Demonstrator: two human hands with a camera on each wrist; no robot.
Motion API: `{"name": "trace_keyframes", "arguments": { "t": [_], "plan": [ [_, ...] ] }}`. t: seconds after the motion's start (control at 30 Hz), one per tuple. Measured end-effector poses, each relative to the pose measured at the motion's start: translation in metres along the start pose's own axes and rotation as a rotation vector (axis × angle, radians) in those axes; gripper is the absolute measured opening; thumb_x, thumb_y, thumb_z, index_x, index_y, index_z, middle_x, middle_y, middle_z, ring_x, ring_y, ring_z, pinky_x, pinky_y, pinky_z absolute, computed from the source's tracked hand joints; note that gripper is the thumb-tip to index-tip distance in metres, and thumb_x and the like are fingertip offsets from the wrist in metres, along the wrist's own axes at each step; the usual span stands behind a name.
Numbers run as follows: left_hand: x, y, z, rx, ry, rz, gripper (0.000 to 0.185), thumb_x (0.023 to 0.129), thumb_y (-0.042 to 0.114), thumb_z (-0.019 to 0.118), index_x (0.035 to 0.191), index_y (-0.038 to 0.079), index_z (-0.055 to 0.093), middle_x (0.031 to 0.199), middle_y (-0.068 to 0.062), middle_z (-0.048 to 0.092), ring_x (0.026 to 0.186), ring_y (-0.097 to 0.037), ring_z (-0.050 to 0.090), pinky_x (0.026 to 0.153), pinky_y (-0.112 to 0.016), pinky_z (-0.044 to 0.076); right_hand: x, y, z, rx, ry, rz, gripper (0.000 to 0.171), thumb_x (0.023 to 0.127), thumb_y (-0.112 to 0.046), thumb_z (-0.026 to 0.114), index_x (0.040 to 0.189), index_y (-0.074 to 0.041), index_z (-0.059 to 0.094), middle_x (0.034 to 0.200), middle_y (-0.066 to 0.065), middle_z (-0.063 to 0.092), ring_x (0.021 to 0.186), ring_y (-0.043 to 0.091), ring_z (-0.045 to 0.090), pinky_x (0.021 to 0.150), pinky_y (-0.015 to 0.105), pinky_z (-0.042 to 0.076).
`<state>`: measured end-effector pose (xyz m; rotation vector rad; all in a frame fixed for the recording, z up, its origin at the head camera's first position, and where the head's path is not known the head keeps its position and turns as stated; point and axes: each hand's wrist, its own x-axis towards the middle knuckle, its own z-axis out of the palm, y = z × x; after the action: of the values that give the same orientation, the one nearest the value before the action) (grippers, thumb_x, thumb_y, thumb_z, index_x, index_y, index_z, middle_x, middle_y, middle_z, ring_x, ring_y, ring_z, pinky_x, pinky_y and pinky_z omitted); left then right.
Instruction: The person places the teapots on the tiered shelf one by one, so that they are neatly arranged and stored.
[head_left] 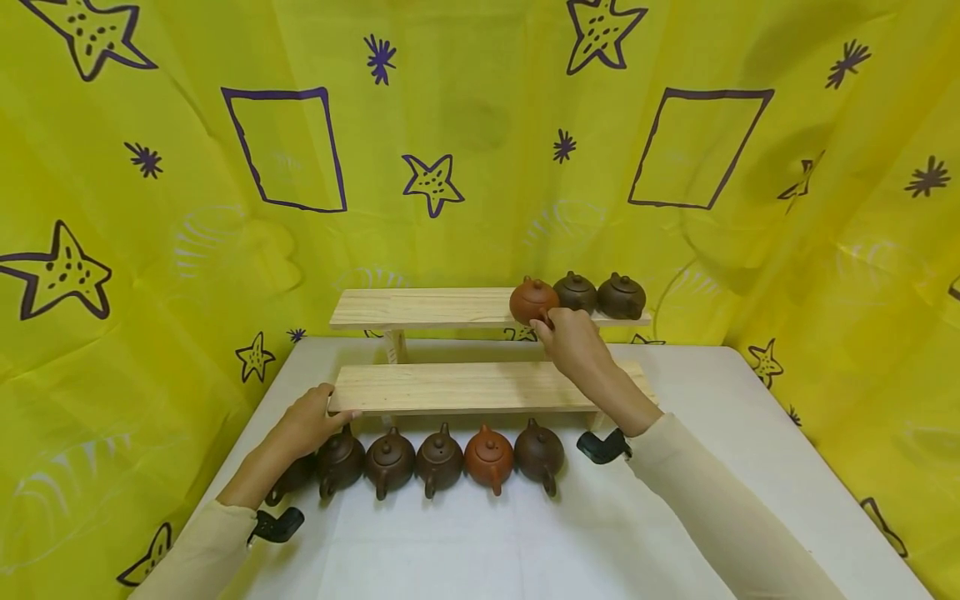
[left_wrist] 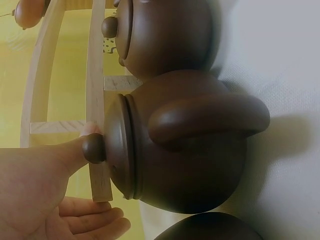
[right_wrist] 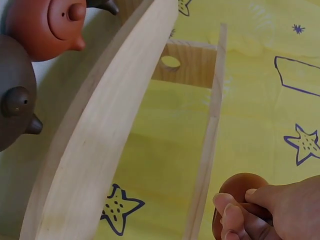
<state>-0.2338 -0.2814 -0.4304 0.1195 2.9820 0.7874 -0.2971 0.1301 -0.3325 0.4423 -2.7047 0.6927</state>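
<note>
A two-tier wooden shelf stands on the white table [head_left: 465, 542]. On the right of its upper board [head_left: 420, 307] sit a reddish-brown teapot [head_left: 532, 300] and two dark teapots [head_left: 575, 292] [head_left: 621, 296]. My right hand [head_left: 568, 337] pinches the handle of the reddish-brown teapot [right_wrist: 240, 186], with the fingers [right_wrist: 231, 212] curled round it. My left hand [head_left: 311, 421] rests at the left end of the lower board [head_left: 465, 386]. Its thumb [left_wrist: 82, 142] touches the board's edge [left_wrist: 96, 75] beside a dark teapot [left_wrist: 190, 145]; its other fingers lie loose.
A row of several teapots, dark brown ones [head_left: 389, 461] and an orange-red one [head_left: 489, 457], stands on the table in front of the lower board. Yellow patterned cloth [head_left: 480, 125] hangs behind and at both sides. The left part of the upper board is bare.
</note>
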Motion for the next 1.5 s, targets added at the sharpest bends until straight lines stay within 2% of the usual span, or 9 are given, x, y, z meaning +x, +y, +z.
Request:
{"name": "trace_keyframes", "arguments": {
  "t": [0.23, 0.73, 0.93, 1.17, 1.5],
  "plan": [
    [0.000, 0.000, 0.000, -0.002, -0.004, -0.008, 0.070, 0.102, 0.033, 0.071, 0.137, -0.021, 0.044, 0.129, -0.039, 0.058, 0.108, -0.043, 0.061, 0.093, -0.058, 0.050, 0.012, -0.001, 0.003, 0.016, -0.019, 0.030, 0.045, 0.109, -0.021, 0.060, 0.067, -0.007, 0.050, 0.060, 0.005, 0.048, 0.052, 0.020, 0.049, 0.051, 0.030, 0.036],
    [0.000, 0.000, 0.000, -0.005, 0.002, 0.000, 0.069, 0.102, 0.034, 0.072, 0.135, -0.020, 0.045, 0.127, -0.038, 0.059, 0.106, -0.042, 0.061, 0.093, -0.059, 0.050, 0.024, 0.001, 0.008, 0.024, -0.044, 0.090, 0.039, 0.109, -0.023, 0.059, 0.076, -0.003, 0.061, 0.066, 0.010, 0.061, 0.056, 0.022, 0.058, 0.053, 0.030, 0.041],
    [0.000, -0.001, 0.001, -0.001, 0.005, 0.005, 0.070, 0.102, 0.033, 0.072, 0.136, -0.021, 0.044, 0.130, -0.040, 0.058, 0.112, -0.046, 0.061, 0.096, -0.061, 0.049, 0.027, 0.000, 0.009, 0.044, -0.053, 0.103, 0.038, 0.109, -0.023, 0.059, 0.077, -0.002, 0.063, 0.068, 0.011, 0.062, 0.056, 0.022, 0.060, 0.052, 0.029, 0.042],
    [-0.001, 0.000, 0.001, -0.004, 0.009, 0.012, 0.067, 0.101, 0.031, 0.073, 0.134, -0.021, 0.045, 0.125, -0.038, 0.060, 0.104, -0.042, 0.061, 0.092, -0.058, 0.050, 0.029, -0.001, 0.011, 0.043, -0.073, 0.113, 0.037, 0.110, -0.024, 0.058, 0.080, -0.002, 0.064, 0.071, 0.013, 0.064, 0.057, 0.023, 0.062, 0.052, 0.030, 0.044],
    [-0.001, -0.001, 0.001, -0.007, 0.017, 0.017, 0.066, 0.101, 0.030, 0.073, 0.134, -0.021, 0.046, 0.125, -0.038, 0.060, 0.106, -0.043, 0.062, 0.093, -0.059, 0.050, 0.032, -0.002, 0.013, 0.025, -0.073, 0.120, 0.038, 0.109, -0.025, 0.060, 0.077, -0.005, 0.063, 0.070, 0.011, 0.062, 0.060, 0.025, 0.061, 0.054, 0.032, 0.043]
  ]
}}
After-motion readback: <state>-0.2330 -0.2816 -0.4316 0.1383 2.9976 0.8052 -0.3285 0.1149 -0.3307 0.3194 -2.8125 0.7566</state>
